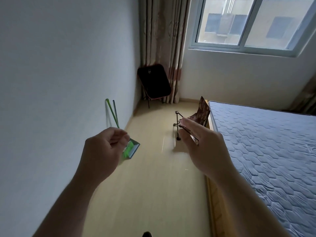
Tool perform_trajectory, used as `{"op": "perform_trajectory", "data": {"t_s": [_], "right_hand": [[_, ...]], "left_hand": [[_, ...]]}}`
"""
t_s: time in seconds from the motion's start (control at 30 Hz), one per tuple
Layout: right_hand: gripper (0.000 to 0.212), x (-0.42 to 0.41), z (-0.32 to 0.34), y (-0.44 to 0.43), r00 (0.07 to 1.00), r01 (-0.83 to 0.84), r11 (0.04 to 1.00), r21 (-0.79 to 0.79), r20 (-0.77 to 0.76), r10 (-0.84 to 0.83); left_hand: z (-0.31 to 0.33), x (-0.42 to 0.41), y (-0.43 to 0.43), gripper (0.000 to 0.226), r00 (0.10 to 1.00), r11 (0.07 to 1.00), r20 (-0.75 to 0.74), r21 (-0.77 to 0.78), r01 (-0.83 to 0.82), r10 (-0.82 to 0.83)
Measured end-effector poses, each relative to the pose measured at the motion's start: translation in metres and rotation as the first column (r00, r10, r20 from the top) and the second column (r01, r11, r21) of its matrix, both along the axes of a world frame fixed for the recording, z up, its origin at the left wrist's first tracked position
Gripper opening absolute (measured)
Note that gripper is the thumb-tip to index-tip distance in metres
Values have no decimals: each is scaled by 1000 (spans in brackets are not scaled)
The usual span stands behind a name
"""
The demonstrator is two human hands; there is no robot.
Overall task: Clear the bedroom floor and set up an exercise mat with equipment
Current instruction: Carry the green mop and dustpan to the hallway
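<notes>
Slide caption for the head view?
Left hand and right hand raised; floor beside bed holds camouflage chair, black chair, green broom and dustpan.

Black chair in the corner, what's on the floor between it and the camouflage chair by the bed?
Nothing: in the head view, bare pale floor runs from the black chair to the camouflage chair.

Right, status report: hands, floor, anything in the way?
Right hand open, empty. Left hand curled at broom handle, grip unclear. Floor not clear: camouflage folding chair beside mattress, black folding chair in corner.
</notes>
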State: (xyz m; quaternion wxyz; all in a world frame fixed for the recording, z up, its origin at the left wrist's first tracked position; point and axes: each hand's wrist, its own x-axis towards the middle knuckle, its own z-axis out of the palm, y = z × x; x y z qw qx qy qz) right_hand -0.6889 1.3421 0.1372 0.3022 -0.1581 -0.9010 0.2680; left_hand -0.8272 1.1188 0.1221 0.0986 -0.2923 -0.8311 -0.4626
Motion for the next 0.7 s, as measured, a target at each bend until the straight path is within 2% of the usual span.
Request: {"op": "perform_trajectory", "data": {"t_s": [0.2,0.4,0.53,0.6,0.7], "right_hand": [[56,-130,5,69,1000,-17,999,30,23,17],[55,-250,-9,128,991,-75,996,-56,104,81],[49,-354,-34,180,981,-132,987,-87,131,142],[47,-421,-48,212,967,-174,975,-136,165,195],[47,-476,-57,237,947,-240,956,-171,174,269]], "left_hand": [[-4,-142,78,12,1000,1000,7,-4,-2,2],[-15,-258,145,13,999,999,49,-51,-18,21],[-40,-340,178,7,989,991,102,-83,-101,109],[-56,-391,203,5,969,974,129,-102,-200,213],[-63,-430,219,6,942,959,203,-144,-243,269]]}}
